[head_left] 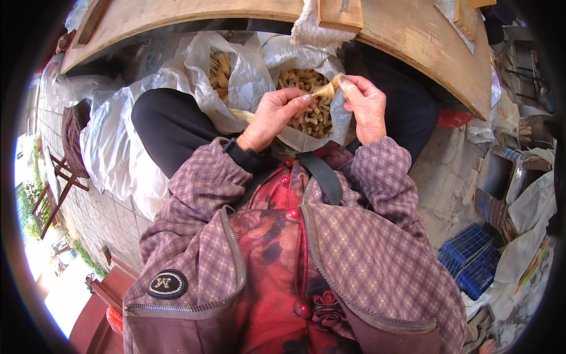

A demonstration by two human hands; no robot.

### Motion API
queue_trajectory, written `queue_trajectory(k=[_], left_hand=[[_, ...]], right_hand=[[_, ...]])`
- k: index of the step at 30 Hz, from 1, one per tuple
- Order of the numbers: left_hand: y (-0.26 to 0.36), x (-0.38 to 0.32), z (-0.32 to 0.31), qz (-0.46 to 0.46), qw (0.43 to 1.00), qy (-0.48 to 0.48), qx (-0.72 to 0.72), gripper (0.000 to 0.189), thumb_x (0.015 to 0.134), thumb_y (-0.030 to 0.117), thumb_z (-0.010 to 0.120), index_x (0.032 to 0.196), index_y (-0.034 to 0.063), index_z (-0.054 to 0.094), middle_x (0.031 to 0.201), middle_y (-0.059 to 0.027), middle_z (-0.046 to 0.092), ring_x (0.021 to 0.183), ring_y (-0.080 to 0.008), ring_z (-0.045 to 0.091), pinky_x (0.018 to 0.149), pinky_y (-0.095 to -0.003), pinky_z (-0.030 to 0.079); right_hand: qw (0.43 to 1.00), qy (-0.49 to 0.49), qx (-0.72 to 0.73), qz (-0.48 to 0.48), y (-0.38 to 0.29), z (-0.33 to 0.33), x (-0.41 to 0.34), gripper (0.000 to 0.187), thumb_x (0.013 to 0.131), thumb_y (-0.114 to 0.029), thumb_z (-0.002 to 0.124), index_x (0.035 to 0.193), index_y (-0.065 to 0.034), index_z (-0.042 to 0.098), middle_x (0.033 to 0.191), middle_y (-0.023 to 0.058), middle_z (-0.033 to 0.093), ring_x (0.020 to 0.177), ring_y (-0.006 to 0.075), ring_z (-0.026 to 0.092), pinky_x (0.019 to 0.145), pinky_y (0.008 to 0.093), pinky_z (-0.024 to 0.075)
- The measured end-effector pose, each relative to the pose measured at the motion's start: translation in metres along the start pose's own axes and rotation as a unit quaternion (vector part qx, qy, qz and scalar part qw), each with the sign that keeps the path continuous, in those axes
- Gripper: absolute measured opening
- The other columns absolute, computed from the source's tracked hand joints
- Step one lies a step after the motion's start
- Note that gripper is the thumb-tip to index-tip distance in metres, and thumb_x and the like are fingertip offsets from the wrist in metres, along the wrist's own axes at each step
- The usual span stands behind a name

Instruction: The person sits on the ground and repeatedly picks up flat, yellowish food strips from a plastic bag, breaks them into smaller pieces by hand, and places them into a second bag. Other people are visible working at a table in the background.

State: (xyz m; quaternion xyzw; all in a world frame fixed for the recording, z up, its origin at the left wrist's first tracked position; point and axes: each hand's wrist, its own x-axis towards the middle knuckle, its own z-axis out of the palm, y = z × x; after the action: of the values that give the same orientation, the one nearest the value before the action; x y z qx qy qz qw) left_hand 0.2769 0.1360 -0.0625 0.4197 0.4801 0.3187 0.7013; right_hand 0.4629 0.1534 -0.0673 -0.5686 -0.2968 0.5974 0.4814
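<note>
A pale yellow strip of plant-like material [326, 91], partly folded or wound, is stretched between my two hands. My left hand [278, 114] pinches its lower left end between thumb and fingers. At its upper right end, my right hand [365, 104] grips it with thumb and forefinger. Beneath the hands, an open plastic sack [305, 57] holds many small tan folded pieces [316, 118]. Another plastic bag [250, 75], just left of it, contains longer tan strips [220, 73]. A pale bundle [241, 115] shows behind my left wrist.
A curved-looking wooden board [411, 48] spans the far side, bearing a wooden block [339, 15] on a white cloth [309, 31]. White plastic sheeting [119, 146] lies at left. A blue plastic basket [469, 261] stands on the floor at lower right, near a metal-framed item [495, 172].
</note>
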Motion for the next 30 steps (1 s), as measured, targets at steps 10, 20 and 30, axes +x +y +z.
queue_trajectory(k=[10,20,30], left_hand=[[-0.009,0.000,0.003,-0.026,0.998,-0.028,-0.040,0.021,0.092,0.024,0.054,0.087,0.0059,0.062,0.071,0.0069,0.050,0.062,-0.0020,0.040,0.054,-0.0180,0.031],[-0.008,-0.002,-0.012,-0.105,0.971,-0.109,-0.184,0.024,0.095,0.023,0.048,0.081,0.0048,0.054,0.057,0.0087,0.032,0.049,-0.0031,0.023,0.048,-0.0200,0.019],[-0.002,-0.001,-0.005,0.060,0.996,-0.069,0.020,0.023,0.094,0.022,0.051,0.083,0.0034,0.060,0.064,0.0069,0.044,0.058,-0.0032,0.038,0.052,-0.0186,0.030]], right_hand=[[0.976,0.050,-0.132,-0.167,0.010,0.004,0.007,0.019,0.080,-0.011,0.066,0.070,0.0050,0.063,0.057,-0.0046,0.050,0.057,0.0021,0.040,0.049,0.0226,0.0343],[0.982,-0.133,-0.085,0.101,-0.007,-0.004,-0.014,0.025,0.087,-0.024,0.064,0.101,-0.0035,0.065,0.075,-0.0025,0.057,0.057,0.0003,0.045,0.046,0.0150,0.0308],[0.949,-0.134,0.238,0.158,-0.017,-0.005,-0.020,0.009,0.087,-0.006,0.059,0.092,0.0006,0.059,0.069,0.0003,0.051,0.047,0.0018,0.039,0.040,0.0153,0.0286]])
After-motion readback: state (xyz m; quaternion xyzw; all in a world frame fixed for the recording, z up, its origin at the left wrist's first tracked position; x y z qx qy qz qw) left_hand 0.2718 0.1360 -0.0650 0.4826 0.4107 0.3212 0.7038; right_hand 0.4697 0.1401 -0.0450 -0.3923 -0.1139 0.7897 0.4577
